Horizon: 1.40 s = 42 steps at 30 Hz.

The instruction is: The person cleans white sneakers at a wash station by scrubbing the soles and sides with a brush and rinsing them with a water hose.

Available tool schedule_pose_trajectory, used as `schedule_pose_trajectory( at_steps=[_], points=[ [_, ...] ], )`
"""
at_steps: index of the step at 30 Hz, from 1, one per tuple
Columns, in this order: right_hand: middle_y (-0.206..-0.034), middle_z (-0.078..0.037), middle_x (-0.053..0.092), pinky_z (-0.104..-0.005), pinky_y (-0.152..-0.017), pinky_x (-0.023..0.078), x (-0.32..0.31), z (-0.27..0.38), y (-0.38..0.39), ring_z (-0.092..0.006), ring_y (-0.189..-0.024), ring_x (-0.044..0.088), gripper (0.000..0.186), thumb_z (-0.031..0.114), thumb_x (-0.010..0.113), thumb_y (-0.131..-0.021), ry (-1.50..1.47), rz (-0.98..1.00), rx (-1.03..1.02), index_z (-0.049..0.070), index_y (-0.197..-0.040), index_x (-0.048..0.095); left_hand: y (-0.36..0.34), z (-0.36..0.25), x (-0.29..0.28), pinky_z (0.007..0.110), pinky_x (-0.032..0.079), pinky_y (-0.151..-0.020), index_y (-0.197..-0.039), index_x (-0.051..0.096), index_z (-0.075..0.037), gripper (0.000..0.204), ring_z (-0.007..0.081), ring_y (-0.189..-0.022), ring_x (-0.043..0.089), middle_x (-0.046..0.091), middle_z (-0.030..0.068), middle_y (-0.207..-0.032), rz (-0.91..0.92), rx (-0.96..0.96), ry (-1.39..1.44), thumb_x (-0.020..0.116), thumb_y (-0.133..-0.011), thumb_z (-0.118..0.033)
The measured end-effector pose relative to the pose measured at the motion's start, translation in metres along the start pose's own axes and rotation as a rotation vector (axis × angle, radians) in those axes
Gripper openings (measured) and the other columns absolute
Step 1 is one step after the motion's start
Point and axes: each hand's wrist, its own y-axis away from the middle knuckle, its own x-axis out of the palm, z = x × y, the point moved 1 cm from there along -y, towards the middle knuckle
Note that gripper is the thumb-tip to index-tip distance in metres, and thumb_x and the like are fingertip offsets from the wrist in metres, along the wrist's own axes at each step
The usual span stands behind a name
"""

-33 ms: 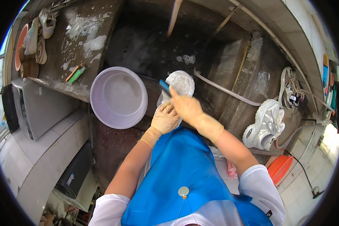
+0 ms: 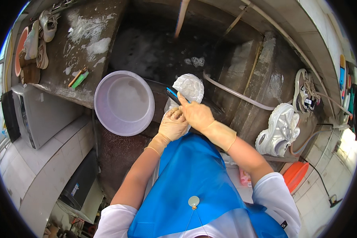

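A white sneaker (image 2: 189, 85) is in front of me over the dark basin edge, its chunky pale sole turned up. Around its near part, my left hand (image 2: 173, 125) is closed, in a cream rubber glove. A blue brush (image 2: 173, 94) is gripped in my right hand (image 2: 196, 114), gloved the same way, the index finger stretched along it. The brush lies against the left side of the sole; its bristles cannot be made out. My hands cover the near end of the shoe.
A pale lilac tub (image 2: 101, 105) of cloudy water stands left of the shoe. On the left ledge lie a green brush (image 2: 80, 79) and several shoes (image 2: 42, 43). A second white sneaker (image 2: 277, 131) and a dark-and-beige sneaker (image 2: 304, 95) rest at right. A pale hose (image 2: 242, 94) crosses the basin.
The blue brush has shifted slightly at the sole's left side, with my right hand turning a little. My left hand and the sneaker stay nearly where they were.
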Motion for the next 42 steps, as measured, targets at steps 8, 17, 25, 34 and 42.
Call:
schedule_pose_trajectory(
  at_steps=[8, 17, 25, 34, 42],
  points=[
    [-0.12, -0.023, 0.065, -0.0347, -0.101, 0.045, 0.012, -0.134, -0.071, -0.0282, -0.115, 0.063, 0.045, 0.028, 0.053, -0.097, -0.798, -0.132, 0.111, 0.003, -0.134, 0.057, 0.0, 0.0, 0.005, 0.039, 0.044, -0.093, -0.096, 0.063, -0.013, 0.024, 0.0213, -0.096, 0.056, 0.058, 0.0007, -0.103, 0.008, 0.015, -0.034, 0.061, -0.075, -0.023],
    [-0.083, -0.006, 0.069, -0.0328, -0.069, 0.049, 0.004, -0.133, -0.16, -0.0174, -0.071, 0.058, 0.036, 0.042, 0.062, -0.093, -0.792, 0.234, -0.011, 0.014, -0.114, 0.071, -0.004, 0.001, 0.006, 0.04, 0.044, -0.094, -0.1, 0.065, -0.014, 0.027, 0.0215, -0.101, 0.057, 0.06, 0.0001, -0.108, 0.022, 0.05, -0.084, 0.062, -0.075, -0.023],
    [-0.056, 0.003, 0.039, -0.0304, -0.044, 0.023, -0.051, -0.165, -0.094, -0.0102, -0.045, 0.029, 0.027, 0.042, 0.057, -0.094, -0.937, 0.512, 0.351, 0.018, -0.09, 0.07, -0.004, -0.003, 0.008, 0.041, 0.044, -0.095, -0.102, 0.066, -0.016, 0.03, 0.0221, -0.102, 0.057, 0.06, -0.0003, -0.11, 0.139, 0.001, -0.076, 0.063, -0.073, -0.018],
    [-0.057, 0.001, 0.049, -0.0304, -0.041, 0.031, -0.001, -0.131, -0.003, -0.0122, -0.042, 0.043, 0.031, 0.039, 0.05, -0.097, -1.337, 0.208, 0.575, 0.012, -0.099, 0.064, 0.006, 0.0, 0.015, 0.045, 0.042, -0.098, -0.106, 0.065, -0.015, 0.035, 0.0259, -0.108, 0.056, 0.06, 0.0037, -0.118, 0.052, 0.041, -0.077, 0.064, -0.072, -0.02],
    [-0.118, -0.026, 0.063, -0.0391, -0.095, 0.048, 0.054, -0.109, -0.049, -0.0432, -0.113, 0.058, 0.04, 0.028, 0.044, -0.1, -0.999, -0.473, 0.271, 0.0, -0.125, 0.057, -0.001, -0.002, 0.016, 0.045, 0.042, -0.097, -0.107, 0.065, -0.014, 0.035, 0.0268, -0.109, 0.055, 0.061, 0.0038, -0.116, 0.069, 0.035, -0.1, 0.064, -0.072, -0.02]
  ],
)
